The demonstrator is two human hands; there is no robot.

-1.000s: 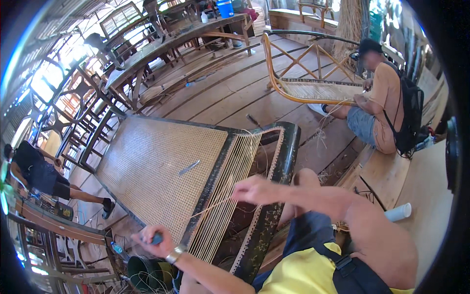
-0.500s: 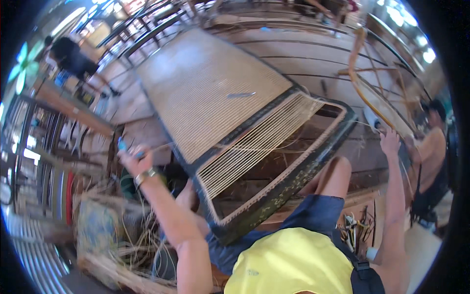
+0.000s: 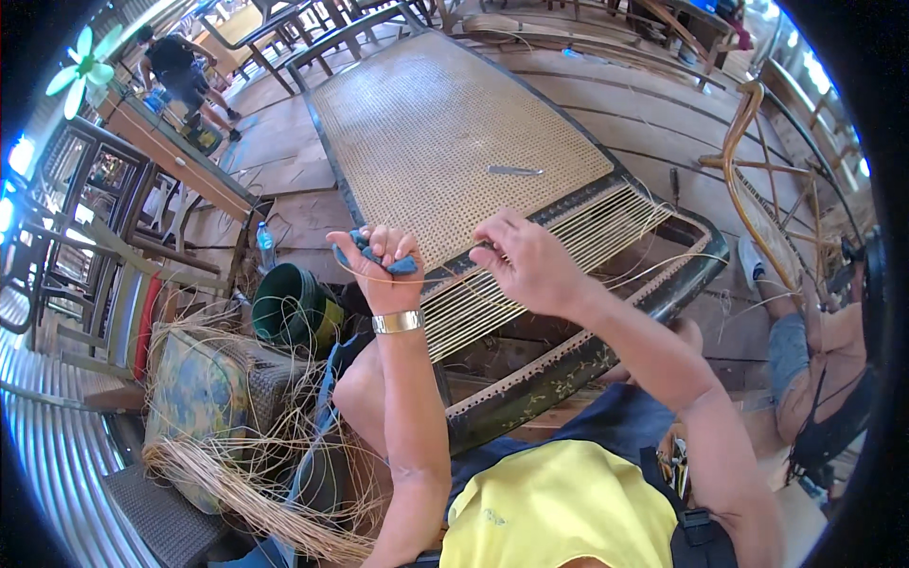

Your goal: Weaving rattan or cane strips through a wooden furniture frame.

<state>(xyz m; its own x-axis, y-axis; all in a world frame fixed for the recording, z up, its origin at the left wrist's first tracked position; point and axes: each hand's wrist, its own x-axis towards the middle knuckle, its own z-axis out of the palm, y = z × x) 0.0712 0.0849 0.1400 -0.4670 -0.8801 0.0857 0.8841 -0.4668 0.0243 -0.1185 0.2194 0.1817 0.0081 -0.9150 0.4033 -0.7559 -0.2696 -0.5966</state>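
Note:
My left hand [image 3: 383, 265], with a metal-banded watch at the wrist, is closed on a crumpled blue cloth [image 3: 402, 266]. A thin cane strand [image 3: 445, 279] runs from the cloth toward my right hand [image 3: 530, 263]. The right fingers are pinched together over the frame; a small dark thing shows at their tips, and whether they grip the strand is hard to see. Beneath both hands lies a dark wooden frame [image 3: 530, 402] with a woven cane panel [image 3: 445, 123]. Parallel cane strands [image 3: 578, 237] cross its nearer opening, leaving a gap along the near rail.
A knife [image 3: 514, 170] rests on the woven panel. To the left stand a green bucket [image 3: 287, 303], a water bottle [image 3: 265, 241] and a bundle of loose cane [image 3: 256, 502]. A curved wooden chair frame [image 3: 743, 161] and a seated person [image 3: 824, 360] are at right; another person [image 3: 185, 76] bends far left.
My hands have come in from far apart to near each other above the frame. The left moved right and the right moved left, and the view has shifted.

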